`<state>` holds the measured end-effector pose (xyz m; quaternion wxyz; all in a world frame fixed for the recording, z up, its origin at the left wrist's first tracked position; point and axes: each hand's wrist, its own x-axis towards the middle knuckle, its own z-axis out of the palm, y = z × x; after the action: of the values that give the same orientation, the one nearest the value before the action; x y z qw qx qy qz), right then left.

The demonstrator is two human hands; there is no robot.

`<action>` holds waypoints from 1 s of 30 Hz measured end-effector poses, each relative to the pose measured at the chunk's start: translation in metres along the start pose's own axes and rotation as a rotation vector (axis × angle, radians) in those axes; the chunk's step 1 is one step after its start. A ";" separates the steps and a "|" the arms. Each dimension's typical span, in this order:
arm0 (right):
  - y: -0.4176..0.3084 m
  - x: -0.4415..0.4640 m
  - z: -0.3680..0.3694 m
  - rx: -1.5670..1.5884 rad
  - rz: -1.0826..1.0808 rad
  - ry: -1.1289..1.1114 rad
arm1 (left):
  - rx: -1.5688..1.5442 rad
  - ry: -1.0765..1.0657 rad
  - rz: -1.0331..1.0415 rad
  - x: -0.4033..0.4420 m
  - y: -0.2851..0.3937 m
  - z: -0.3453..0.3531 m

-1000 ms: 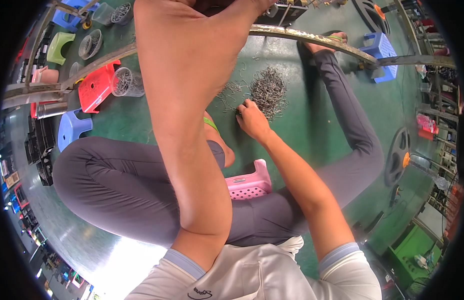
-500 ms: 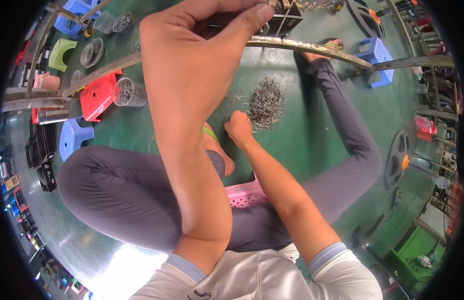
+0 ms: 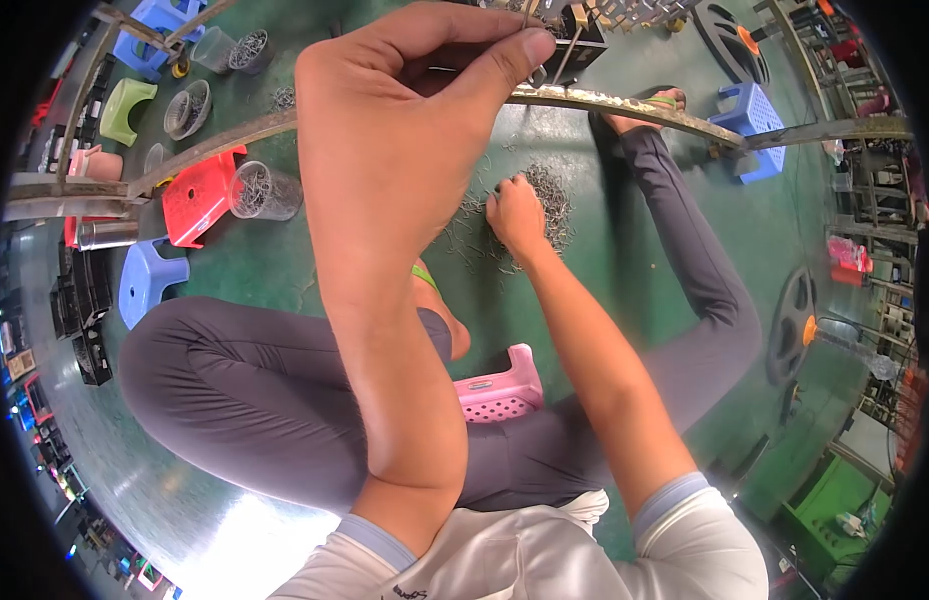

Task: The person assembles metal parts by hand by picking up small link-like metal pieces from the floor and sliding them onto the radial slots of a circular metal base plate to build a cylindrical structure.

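My left hand (image 3: 395, 130) is raised close to the camera. Its thumb and forefinger pinch a small metal hook (image 3: 538, 76), mostly covered by the fingers, beside the metal frame bar (image 3: 625, 104). Lower down, my right hand (image 3: 518, 213) rests at the left side of a pile of thin bent metal hooks (image 3: 556, 195) on the green floor. Its fingers are curled, and whatever lies in them is hidden. Loose hooks (image 3: 469, 232) are scattered left of the pile.
A pink stool (image 3: 505, 392) is between my legs. To the left are a red stool (image 3: 197, 200), a blue stool (image 3: 151, 280) and a clear tub of hooks (image 3: 269, 192). Behind the bar sits a black box (image 3: 585, 52); another blue stool (image 3: 750, 118) stands right.
My right hand has moved right and upward from the loose hooks onto the pile. The left hand has shifted slightly right and down, still pinching.
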<state>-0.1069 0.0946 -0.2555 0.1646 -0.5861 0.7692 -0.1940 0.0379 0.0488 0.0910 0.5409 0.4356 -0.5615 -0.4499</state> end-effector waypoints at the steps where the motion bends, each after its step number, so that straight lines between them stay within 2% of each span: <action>1: -0.002 0.012 0.003 0.069 0.019 -0.008 | 0.006 -0.014 -0.018 -0.001 0.002 0.000; 4: -0.015 0.050 0.008 0.069 0.250 -0.228 | 0.015 -0.046 -0.052 -0.002 0.008 0.001; 8: -0.019 0.059 0.016 0.119 0.120 -0.120 | -0.021 -0.075 -0.088 -0.006 0.012 0.004; 9: -0.022 0.059 0.015 0.044 0.124 -0.107 | -0.023 -0.087 -0.084 -0.006 0.012 0.005; 14: -0.021 0.063 0.008 0.124 0.213 -0.124 | -0.032 -0.135 -0.119 -0.008 0.017 0.005; 18: -0.034 0.051 -0.050 0.312 0.199 0.037 | -0.052 -0.152 -0.109 -0.009 0.018 0.000; 20: -0.070 0.025 -0.138 0.504 0.141 0.146 | -0.102 -0.165 -0.123 -0.009 0.016 -0.002; 25: -0.123 -0.021 -0.237 1.003 -0.272 0.645 | -0.176 -0.232 -0.124 -0.009 0.010 -0.004; 29: -0.134 -0.033 -0.260 0.824 -0.550 0.689 | -0.230 -0.247 -0.125 -0.014 0.012 -0.004; 30: -0.134 -0.034 -0.260 0.805 -0.552 0.678 | -0.206 -0.253 -0.114 -0.014 0.013 -0.004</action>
<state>-0.1108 0.1225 0.0378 0.0626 -0.5613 0.4638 -0.6825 0.0422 0.0653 0.1006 0.4813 0.3489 -0.5506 -0.5861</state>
